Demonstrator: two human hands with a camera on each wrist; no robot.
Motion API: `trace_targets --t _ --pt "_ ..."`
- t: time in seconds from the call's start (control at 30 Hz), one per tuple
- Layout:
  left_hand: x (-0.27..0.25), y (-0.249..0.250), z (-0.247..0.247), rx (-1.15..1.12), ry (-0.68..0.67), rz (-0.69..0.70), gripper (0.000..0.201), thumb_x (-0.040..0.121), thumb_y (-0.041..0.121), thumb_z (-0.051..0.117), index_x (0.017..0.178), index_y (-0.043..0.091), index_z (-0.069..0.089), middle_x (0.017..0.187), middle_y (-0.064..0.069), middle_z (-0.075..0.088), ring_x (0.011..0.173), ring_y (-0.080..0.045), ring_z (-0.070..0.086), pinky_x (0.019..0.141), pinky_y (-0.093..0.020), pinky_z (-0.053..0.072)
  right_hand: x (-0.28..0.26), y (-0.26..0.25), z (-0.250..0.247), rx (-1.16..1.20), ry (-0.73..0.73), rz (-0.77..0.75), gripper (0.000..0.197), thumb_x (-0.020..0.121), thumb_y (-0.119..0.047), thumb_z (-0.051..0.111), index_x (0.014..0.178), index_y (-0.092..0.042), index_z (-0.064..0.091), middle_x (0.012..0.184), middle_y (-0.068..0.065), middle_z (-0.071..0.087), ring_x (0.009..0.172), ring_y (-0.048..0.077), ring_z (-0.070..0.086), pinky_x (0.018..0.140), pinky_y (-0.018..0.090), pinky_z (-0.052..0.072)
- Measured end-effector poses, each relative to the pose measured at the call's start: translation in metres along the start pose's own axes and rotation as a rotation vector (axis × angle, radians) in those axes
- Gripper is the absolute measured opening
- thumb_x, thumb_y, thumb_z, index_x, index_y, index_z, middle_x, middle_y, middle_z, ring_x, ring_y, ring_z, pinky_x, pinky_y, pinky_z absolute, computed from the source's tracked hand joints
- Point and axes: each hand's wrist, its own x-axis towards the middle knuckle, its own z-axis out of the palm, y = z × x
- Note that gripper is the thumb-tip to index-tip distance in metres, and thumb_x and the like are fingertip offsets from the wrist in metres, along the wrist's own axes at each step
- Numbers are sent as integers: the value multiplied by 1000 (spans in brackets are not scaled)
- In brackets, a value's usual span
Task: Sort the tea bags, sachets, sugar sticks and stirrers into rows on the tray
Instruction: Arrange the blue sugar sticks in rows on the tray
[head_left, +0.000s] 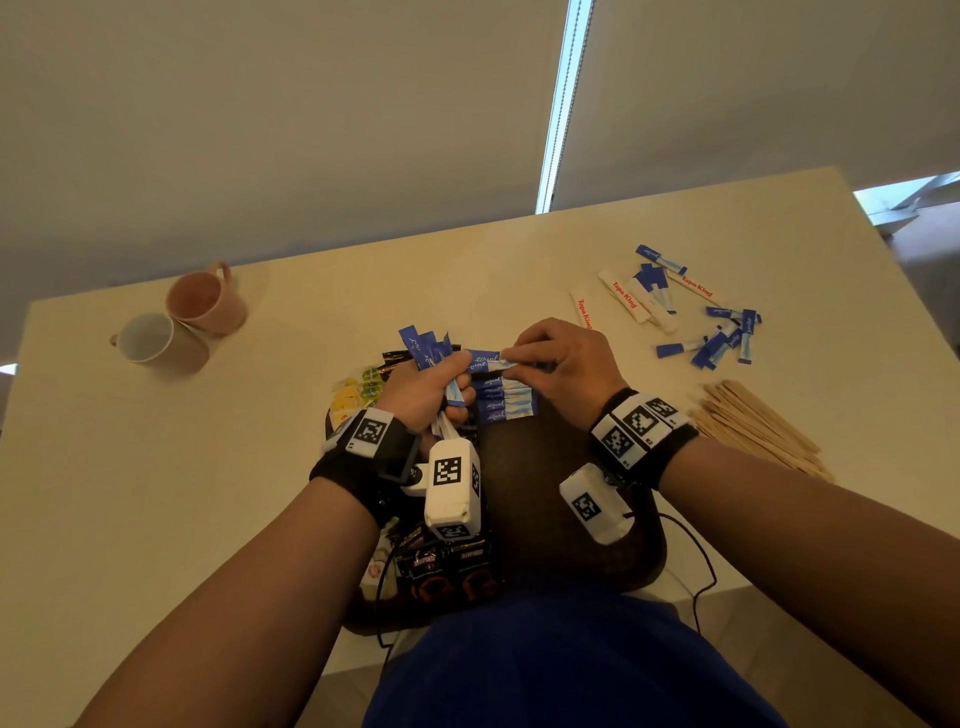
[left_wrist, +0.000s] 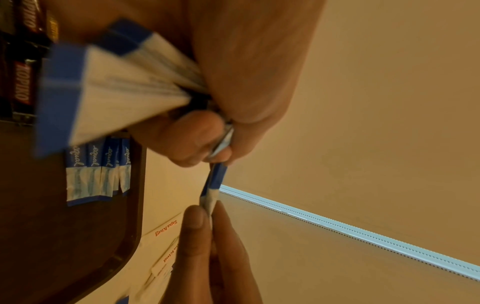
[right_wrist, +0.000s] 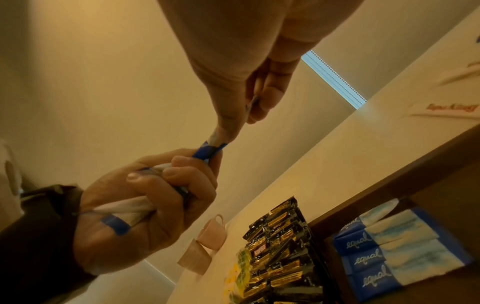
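My left hand (head_left: 434, 387) grips a bundle of blue-and-white sugar sticks (head_left: 428, 349) above the dark brown tray (head_left: 561, 467). The bundle's white ends (left_wrist: 124, 82) fan out toward the wrist. My right hand (head_left: 558, 358) pinches one blue-and-white stick (head_left: 491, 362) by its white end between thumb and forefinger (left_wrist: 193, 221), while the stick's blue end (right_wrist: 209, 151) is still in the left fingers. Below the hands a row of sugar sticks (right_wrist: 389, 251) lies flat on the tray. Black coffee sachets (right_wrist: 280, 242) and yellow-green tea bags (head_left: 358, 392) lie at the tray's left.
Loose blue sticks (head_left: 722, 332) and white red-lettered sachets (head_left: 626, 301) are scattered on the cream table (head_left: 208, 467) at right. Wooden stirrers (head_left: 753, 428) lie in a pile beside my right wrist. A pink mug (head_left: 208, 304) and a beige, white-lined mug (head_left: 156, 343) stand far left.
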Motion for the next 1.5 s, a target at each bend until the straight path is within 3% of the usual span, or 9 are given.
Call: trace_targets --t 0.1,0.3,0.43,0.63,0.87,1.03,1.13,1.3,1.5 --pt "1 -1 0 6 34 24 18 102 15 55 86 7 55 58 -1 48 43 -10 44 35 -18 34 0 -2 1 133 6 106 26 84 -26 76 108 -15 76 98 -10 64 84 4 59 75 2 42" --pt "1 -2 -1 51 96 113 15 101 17 55 92 8 63 56 2 53 41 -9 44 37 -19 36 3 -13 -1 847 5 571 23 85 -16 75 104 -4 70 83 15 75 69 24 71 64 29 60" --pt "-2 -4 1 69 140 140 14 101 17 57 94 9 66 57 1 56 42 -11 46 36 -19 36 4 -18 -5 1012 -22 646 11 84 -2 73 93 1 68 77 17 72 64 20 70 62 25 60" --pt "-1 -8 4 -13 192 130 13 99 16 59 102 5 65 59 -3 58 42 -12 47 35 -19 35 2 -19 -4 1081 -24 700 14 84 8 68 93 -1 64 82 18 71 64 19 71 62 23 60" --pt "3 -12 -10 -13 256 125 11 97 16 62 90 8 63 57 0 51 41 -12 42 37 -22 32 -4 13 1 879 32 744 16 87 1 69 102 1 67 79 18 71 61 17 67 55 21 56" --pt "1 -12 -24 -14 267 117 10 96 17 64 96 7 62 56 1 52 44 -13 42 38 -22 33 -18 56 34 241 -222 739 13 85 -19 75 98 -19 75 94 2 73 87 16 67 83 30 57" --pt "0 -15 -29 22 272 109 11 96 19 63 98 8 63 58 0 54 44 -14 43 41 -24 33 -22 59 54 42 -285 710 14 86 -24 75 99 -19 77 99 -1 72 91 13 63 82 24 48" --pt "-3 -20 -33 20 261 94 12 96 19 64 89 9 63 58 0 55 45 -15 44 42 -24 34 -23 63 64 -38 -230 737 14 87 -23 74 98 -14 75 97 2 71 92 16 64 81 24 50" --pt "-5 -25 -32 18 260 84 11 97 19 62 93 8 62 57 1 54 44 -14 43 39 -23 34 -23 66 69 -79 -205 713 12 86 -24 75 85 -19 64 86 -2 63 83 14 61 75 24 48"
